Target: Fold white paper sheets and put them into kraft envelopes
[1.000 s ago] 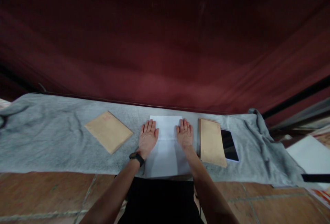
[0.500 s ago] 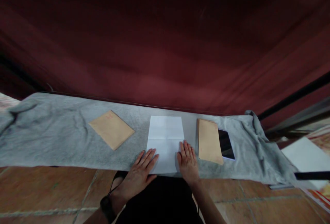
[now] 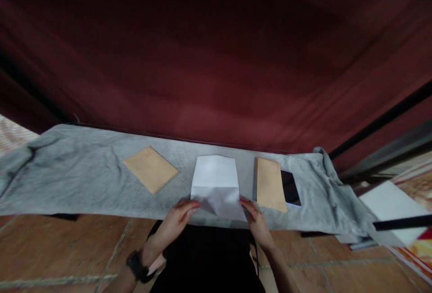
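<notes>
A white sheet of paper (image 3: 216, 173) with a crease across its middle lies in front of me on the grey cloth. Its near part is bent up and shaded. At the sheet's left edge, the fingers of my left hand (image 3: 179, 214) are closed on the paper. My right hand (image 3: 257, 218) pinches the right edge near the lower corner. To the left lies a brown envelope (image 3: 151, 170), turned at an angle. A stack of brown envelopes (image 3: 270, 185) sits to the right, partly over a dark-screened phone (image 3: 290, 188).
The grey cloth (image 3: 84, 171) covers a long narrow surface with bunched folds at both ends. A dark red curtain (image 3: 209, 81) hangs behind it. White paper (image 3: 393, 207) lies at far right near a black bar (image 3: 401, 222). Tiles (image 3: 84, 257) cover the floor.
Both hands went from lying flat on the paper to gripping its side edges. The sheet's near part has lifted and bent. The view has shifted slightly.
</notes>
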Tool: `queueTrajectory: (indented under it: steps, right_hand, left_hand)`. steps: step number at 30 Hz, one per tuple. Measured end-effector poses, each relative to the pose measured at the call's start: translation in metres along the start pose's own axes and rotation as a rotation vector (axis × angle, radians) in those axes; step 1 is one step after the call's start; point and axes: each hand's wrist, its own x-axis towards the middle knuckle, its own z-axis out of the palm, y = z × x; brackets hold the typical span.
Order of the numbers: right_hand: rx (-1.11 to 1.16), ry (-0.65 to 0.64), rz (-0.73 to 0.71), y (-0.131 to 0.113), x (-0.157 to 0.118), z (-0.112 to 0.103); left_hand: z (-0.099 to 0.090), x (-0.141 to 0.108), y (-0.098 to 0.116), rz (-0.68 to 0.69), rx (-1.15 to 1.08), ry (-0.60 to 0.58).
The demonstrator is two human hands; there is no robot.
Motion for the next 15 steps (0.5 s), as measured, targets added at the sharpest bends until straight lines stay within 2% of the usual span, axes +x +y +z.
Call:
queueTrajectory:
  steps: [3,5,10,12,15]
  right_hand:
    - [0.039,0.029,0.054,-0.004,0.0,-0.008]
    - [0.03,0.073,0.056,-0.009,0.007,-0.006]
    - [-0.001,0.132,0.043,-0.022,0.041,0.016]
    - [-0.046,0.141,0.06,-0.023,0.056,0.026]
    - [-0.189,0.18,0.131,-0.022,0.076,0.036]
  left_hand:
    - [-0.01,0.006,0.005,-0.161,-0.173,0.085]
    - [-0.016,0.014,0.007,-0.216,-0.238,0.118]
    - [-0.023,0.044,0.01,-0.243,-0.339,0.119]
    - [-0.023,0.06,0.008,-0.282,-0.407,0.159]
    - [-0.021,0.083,0.0,-0.365,-0.501,0.278]
